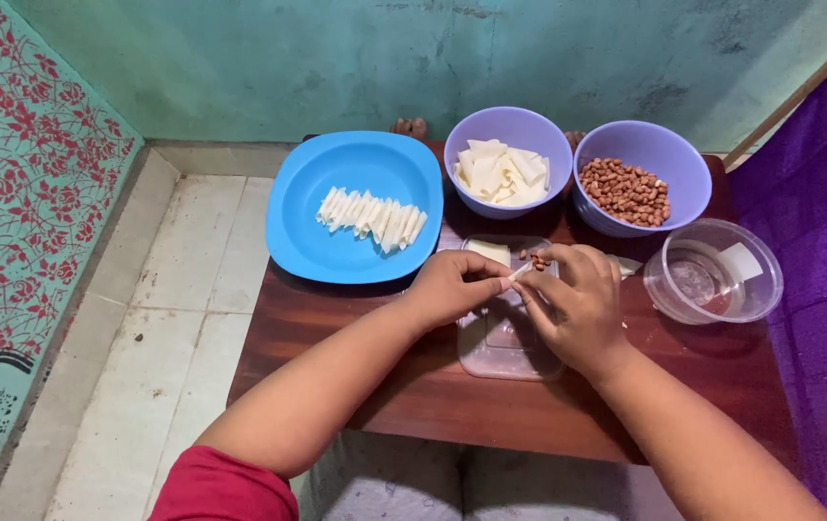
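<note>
Both my hands meet over the clear lid in the middle of the table. My left hand and right hand pinch one small pale wrapper between fingertips, grip narrow, closed on it from both ends. The wrapper is thin, off-white, rolled or folded into a short strip; only a bit of it shows between the fingers, the rest is covered by my thumbs, so I can't tell if anything is inside it. It sits just above the lid, not touching it as far as I can see.

On the lid, behind my hands: a flat pale sheet & a few peanuts (partly hidden by my right fingers).

Blue plate to the left holds a row of finished rolls, lying side by side, slightly fanned. Two purple bowls at the back: left bowl w/ stacked pale sheets, right bowl w/ peanuts. A clear tub at far right has a white square piece inside; contents otherwise hard to read through the plastic.

Something pale lies on the table right of my right hand, mostly hidden. Small brownish thing behind the plate, by the wall, too small to tell. My arms are cut off at the frame bottom.
</note>
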